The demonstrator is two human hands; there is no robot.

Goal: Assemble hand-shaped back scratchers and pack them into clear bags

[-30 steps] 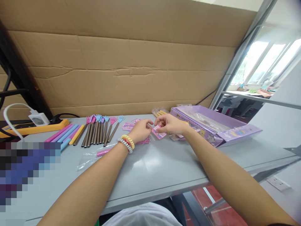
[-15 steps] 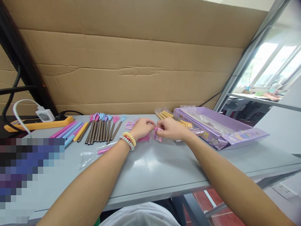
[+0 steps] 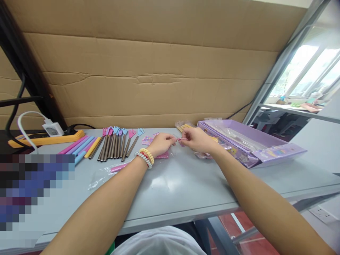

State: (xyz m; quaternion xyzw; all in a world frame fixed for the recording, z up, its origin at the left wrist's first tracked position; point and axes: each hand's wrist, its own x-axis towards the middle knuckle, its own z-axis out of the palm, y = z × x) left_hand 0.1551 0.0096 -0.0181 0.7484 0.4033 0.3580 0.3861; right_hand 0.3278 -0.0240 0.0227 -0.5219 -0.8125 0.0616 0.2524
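My left hand (image 3: 162, 144), with beaded and coiled bands at the wrist, pinches close to one end of a small pink printed card (image 3: 182, 139). My right hand (image 3: 196, 139) grips the card's other side between thumb and fingers. The card appears almost edge-on, so its print is hard to see. Under and beside my left hand lie more pink cards (image 3: 162, 155), partly hidden. A pink tube (image 3: 118, 168) in a clear plastic bag (image 3: 99, 178) rests by my left forearm.
Metal sticks with coloured hand-shaped heads (image 3: 114, 145) stand in a row at the left, beside coloured tubes (image 3: 81, 146). Further left is a yellow power strip (image 3: 73, 136). An opened purple box (image 3: 233, 141) occupies the right, near bagged yellow sticks (image 3: 183, 126). Cardboard (image 3: 148, 71) walls the back.
The pink card has turned from showing its face to nearly edge-on. My right hand has shifted slightly and rolled; both hands stay close together.
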